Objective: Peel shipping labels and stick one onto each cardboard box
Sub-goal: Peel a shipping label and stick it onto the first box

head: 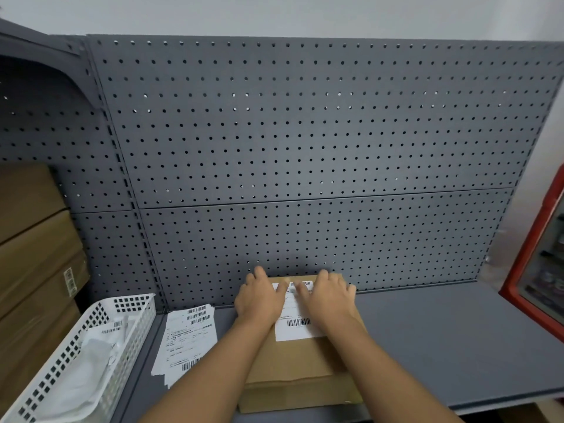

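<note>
A brown cardboard box (300,370) lies flat on the grey shelf, right in front of me. On its top sits a white shipping label (294,326) with barcodes. My left hand (259,300) lies flat on the label's left edge with its fingers straight. My right hand (331,297) presses flat on the label's right side. Both hands cover the label's upper part. A pile of loose shipping labels (186,337) lies on the shelf to the left of the box.
A white perforated plastic basket (128,303) with crumpled backing paper stands at the front left. Stacked cardboard boxes (33,254) fill the far left. A grey pegboard (305,148) rises behind the shelf (442,340). A red-framed cabinet (540,254) stands at the right edge.
</note>
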`<action>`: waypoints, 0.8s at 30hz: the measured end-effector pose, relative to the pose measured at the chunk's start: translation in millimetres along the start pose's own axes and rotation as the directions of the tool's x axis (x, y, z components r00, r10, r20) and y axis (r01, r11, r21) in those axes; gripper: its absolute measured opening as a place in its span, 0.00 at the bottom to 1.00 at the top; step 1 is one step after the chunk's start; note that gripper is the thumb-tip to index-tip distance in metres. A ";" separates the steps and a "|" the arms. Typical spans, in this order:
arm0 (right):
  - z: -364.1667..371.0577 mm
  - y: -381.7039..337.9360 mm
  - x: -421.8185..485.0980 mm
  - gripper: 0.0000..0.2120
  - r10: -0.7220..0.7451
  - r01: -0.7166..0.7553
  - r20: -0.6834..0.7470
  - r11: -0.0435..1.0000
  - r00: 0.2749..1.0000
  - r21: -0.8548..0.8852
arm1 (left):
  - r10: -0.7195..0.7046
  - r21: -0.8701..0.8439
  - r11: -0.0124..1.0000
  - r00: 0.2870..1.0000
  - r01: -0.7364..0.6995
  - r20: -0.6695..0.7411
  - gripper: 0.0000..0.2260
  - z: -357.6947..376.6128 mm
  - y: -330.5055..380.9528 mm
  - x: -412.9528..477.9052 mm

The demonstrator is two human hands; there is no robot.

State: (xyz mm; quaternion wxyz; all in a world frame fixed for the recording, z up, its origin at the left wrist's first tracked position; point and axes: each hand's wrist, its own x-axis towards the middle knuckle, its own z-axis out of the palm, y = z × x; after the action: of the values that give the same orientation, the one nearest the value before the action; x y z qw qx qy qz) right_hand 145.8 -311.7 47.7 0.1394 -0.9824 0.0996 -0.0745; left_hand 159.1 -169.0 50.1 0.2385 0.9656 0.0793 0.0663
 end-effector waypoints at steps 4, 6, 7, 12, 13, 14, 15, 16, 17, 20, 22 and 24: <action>7.7 -2.9 10.5 0.29 0.020 -0.021 -0.025 0.999 0.999 -0.037 | 0.011 0.171 0.985 1.000 -0.011 0.002 0.29 7.2 2.9 13.9; 10.6 1.8 15.7 0.14 0.013 -0.013 -0.042 1.000 0.999 0.014 | 0.019 0.205 0.979 1.000 -0.014 -0.021 0.25 10.0 0.4 19.7; 9.9 4.1 18.1 0.09 0.006 -0.005 -0.047 1.000 0.999 0.030 | 0.023 0.215 0.976 0.999 -0.016 -0.033 0.23 11.0 -0.8 21.3; 3.3 8.8 28.4 0.11 -0.002 0.003 -0.037 1.000 0.999 0.021 | 0.026 0.209 0.978 0.995 -0.005 -0.097 0.17 10.9 -6.8 22.5; 1.6 6.8 29.8 0.16 0.009 -0.008 -0.016 1.000 1.000 0.030 | 0.018 0.191 0.982 0.995 0.000 -0.097 0.19 9.9 -6.9 22.1; 0.0 4.0 31.7 0.21 0.020 -0.020 0.001 0.999 1.000 0.029 | 0.009 0.171 0.985 0.996 0.007 -0.092 0.22 8.3 -6.5 22.0; -0.6 2.1 33.3 0.26 0.025 -0.025 0.014 1.000 1.000 0.008 | -0.001 0.159 0.987 0.997 0.014 -0.083 0.26 6.8 -5.8 22.1; -0.9 0.7 34.5 0.29 0.024 -0.023 0.023 0.999 0.999 -0.025 | -0.008 0.162 0.987 0.998 0.019 -0.069 0.29 5.7 -5.2 23.2; -0.8 0.8 35.7 0.30 0.018 -0.017 0.030 0.999 0.999 -0.048 | -0.010 0.177 0.984 0.998 0.020 -0.054 0.32 5.1 -5.1 24.7; -1.0 4.6 39.1 0.28 0.004 -0.002 0.032 0.999 0.999 -0.042 | -0.016 0.203 0.979 1.000 0.020 -0.021 0.32 3.0 -6.0 32.8; 0.0 7.7 42.6 0.26 0.008 -0.008 0.047 1.000 0.999 -0.009 | -0.016 0.219 0.976 1.000 0.015 0.001 0.29 1.2 -6.0 37.0; 0.0 10.7 46.6 0.25 0.037 -0.039 0.059 0.999 0.998 0.033 | -0.006 0.237 0.972 1.000 0.003 0.011 0.26 0.0 -5.3 38.3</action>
State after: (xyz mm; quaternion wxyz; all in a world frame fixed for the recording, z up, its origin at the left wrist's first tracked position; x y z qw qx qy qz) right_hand 189.0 -331.8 50.1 0.1606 -0.9795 0.1130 -0.0447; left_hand 196.0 -157.3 51.1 0.1223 0.9874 0.0876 0.0500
